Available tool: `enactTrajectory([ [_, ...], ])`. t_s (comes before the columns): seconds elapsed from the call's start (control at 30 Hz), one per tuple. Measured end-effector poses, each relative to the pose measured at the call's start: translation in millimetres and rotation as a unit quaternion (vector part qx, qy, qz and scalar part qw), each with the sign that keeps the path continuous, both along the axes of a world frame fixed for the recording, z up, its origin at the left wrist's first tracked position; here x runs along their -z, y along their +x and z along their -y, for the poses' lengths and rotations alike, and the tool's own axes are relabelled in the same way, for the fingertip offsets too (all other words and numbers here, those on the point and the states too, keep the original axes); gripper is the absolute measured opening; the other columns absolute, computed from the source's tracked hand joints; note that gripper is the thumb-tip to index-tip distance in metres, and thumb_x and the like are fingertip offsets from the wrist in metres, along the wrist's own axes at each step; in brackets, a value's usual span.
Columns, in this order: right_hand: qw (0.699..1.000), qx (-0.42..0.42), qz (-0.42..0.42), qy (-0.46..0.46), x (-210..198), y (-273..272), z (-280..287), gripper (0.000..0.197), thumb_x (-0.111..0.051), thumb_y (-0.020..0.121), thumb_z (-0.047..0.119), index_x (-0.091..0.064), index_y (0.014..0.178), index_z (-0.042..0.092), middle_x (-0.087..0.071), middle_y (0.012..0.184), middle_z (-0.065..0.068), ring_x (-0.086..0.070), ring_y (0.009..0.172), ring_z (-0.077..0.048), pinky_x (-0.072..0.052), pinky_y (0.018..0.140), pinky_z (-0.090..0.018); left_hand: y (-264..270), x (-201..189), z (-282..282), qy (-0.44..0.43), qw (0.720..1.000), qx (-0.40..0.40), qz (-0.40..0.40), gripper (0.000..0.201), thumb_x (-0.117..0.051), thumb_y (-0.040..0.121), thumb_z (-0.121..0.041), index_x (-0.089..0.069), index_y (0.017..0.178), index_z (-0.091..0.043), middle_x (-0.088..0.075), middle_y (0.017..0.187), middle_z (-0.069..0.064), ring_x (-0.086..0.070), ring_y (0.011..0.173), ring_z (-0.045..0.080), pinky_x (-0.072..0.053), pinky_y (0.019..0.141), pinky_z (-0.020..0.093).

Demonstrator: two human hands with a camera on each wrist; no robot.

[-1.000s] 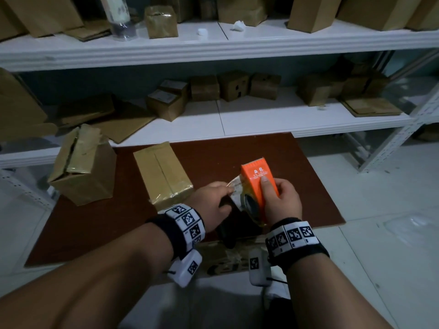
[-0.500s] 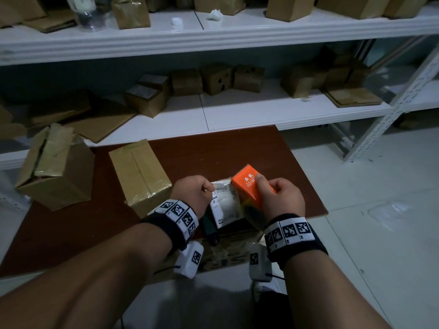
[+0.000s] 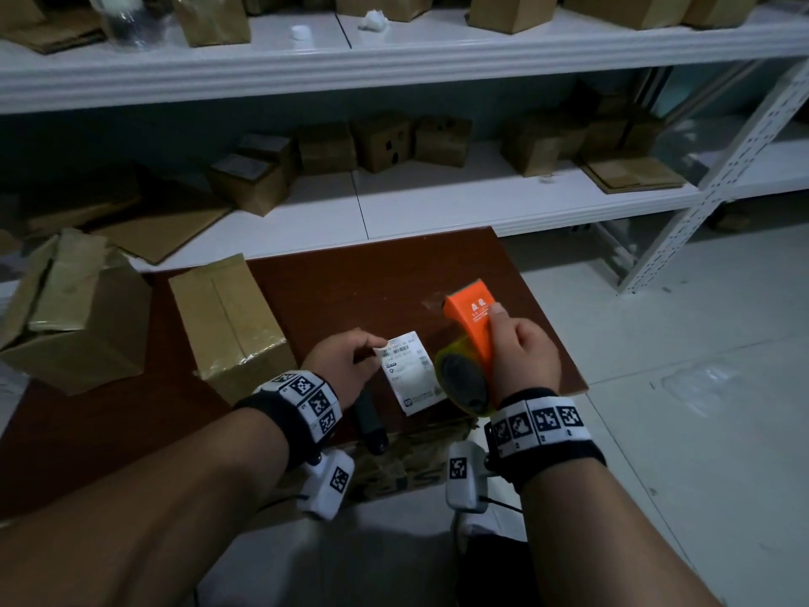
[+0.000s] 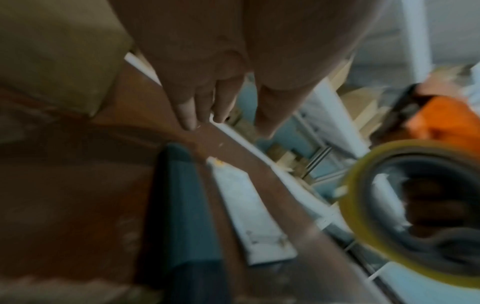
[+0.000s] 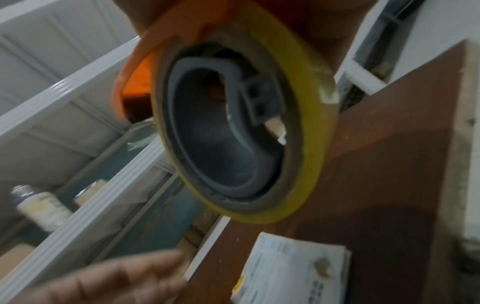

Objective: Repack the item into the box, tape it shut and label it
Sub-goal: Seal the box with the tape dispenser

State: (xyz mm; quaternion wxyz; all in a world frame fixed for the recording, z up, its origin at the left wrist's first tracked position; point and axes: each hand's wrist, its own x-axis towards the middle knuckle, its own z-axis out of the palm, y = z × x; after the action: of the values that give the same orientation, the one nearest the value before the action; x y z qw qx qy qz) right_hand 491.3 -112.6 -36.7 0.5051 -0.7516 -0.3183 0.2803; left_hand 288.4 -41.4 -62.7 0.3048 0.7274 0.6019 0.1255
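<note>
Since a second ago, the label [image 3: 411, 371] has dropped onto the tabletop [image 3: 372, 278]; left hand [image 3: 350, 365] seemingly pinches its corner, right hand [image 3: 521, 357] grips the dispenser [image 3: 470, 339]. Box [image 3: 232, 322] sits left; loose tape could snag the label.

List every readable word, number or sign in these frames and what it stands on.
Orange tape dispenser: two white characters with smaller print beneath, too blurred to read.
White shipping label: barcode and printed lines, too small to read.
Wristbands: square black-and-white marker patterns, no words.
</note>
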Motion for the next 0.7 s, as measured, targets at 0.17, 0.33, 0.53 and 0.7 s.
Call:
enactTrajectory([
  [0.17, 0.995, -0.076, 0.037, 0.055, -4.1, -22.0, -2.8, 0.037, -0.056, 0.094, 0.049, -0.059, 0.072, 0.020, -0.061, 0.070, 0.007, -0.057, 0.066, -0.008, -0.039, 0.060, -0.026, -6.0, -39.1, 19.6, -0.232, 0.885, -0.132, 0.382, 0.060, -0.038, 0.093, -0.069, -0.066, 0.107, -0.018, -0.076, 0.103, 0.003, -0.071, 0.101, 0.025, -0.056, 0.085, 0.046],
  [0.33, 0.978, -0.189, 0.066, 0.064, -5.5, -53.7, -1.4, 0.023, -0.063, 0.091, 0.047, -0.064, 0.081, 0.027, -0.067, 0.085, 0.009, -0.063, 0.079, -0.004, -0.049, 0.063, -0.021, -34.9, -59.1, 28.7, -0.204, 0.878, -0.162, 0.401, 0.035, -0.061, 0.092, -0.051, -0.072, 0.088, -0.019, -0.071, 0.085, 0.005, -0.064, 0.072, 0.019, -0.045, 0.056, 0.028],
  [0.53, 0.939, -0.296, 0.168, 0.039, -5.9, -80.8, 0.5, 0.037, -0.069, 0.071, 0.067, -0.064, 0.087, 0.034, -0.066, 0.084, 0.014, -0.062, 0.075, 0.000, -0.049, 0.063, -0.017, -81.2, -59.2, 40.0, -0.069, 0.950, -0.152, 0.265, 0.018, -0.074, 0.086, -0.030, -0.072, 0.070, -0.022, -0.072, 0.070, 0.001, -0.063, 0.063, 0.019, -0.046, 0.059, 0.029],
  [0.7, 0.922, -0.302, 0.241, 0.023, -2.4, -90.4, -3.5, 0.068, -0.055, 0.053, 0.091, -0.068, 0.089, 0.034, -0.069, 0.082, 0.009, -0.064, 0.077, -0.010, -0.055, 0.070, -0.032, -105.5, -79.2, 55.2, 0.055, 0.972, -0.166, 0.156, 0.019, -0.070, 0.091, -0.026, -0.071, 0.074, -0.018, -0.072, 0.071, -0.004, -0.067, 0.068, 0.013, -0.050, 0.063, 0.027],
])
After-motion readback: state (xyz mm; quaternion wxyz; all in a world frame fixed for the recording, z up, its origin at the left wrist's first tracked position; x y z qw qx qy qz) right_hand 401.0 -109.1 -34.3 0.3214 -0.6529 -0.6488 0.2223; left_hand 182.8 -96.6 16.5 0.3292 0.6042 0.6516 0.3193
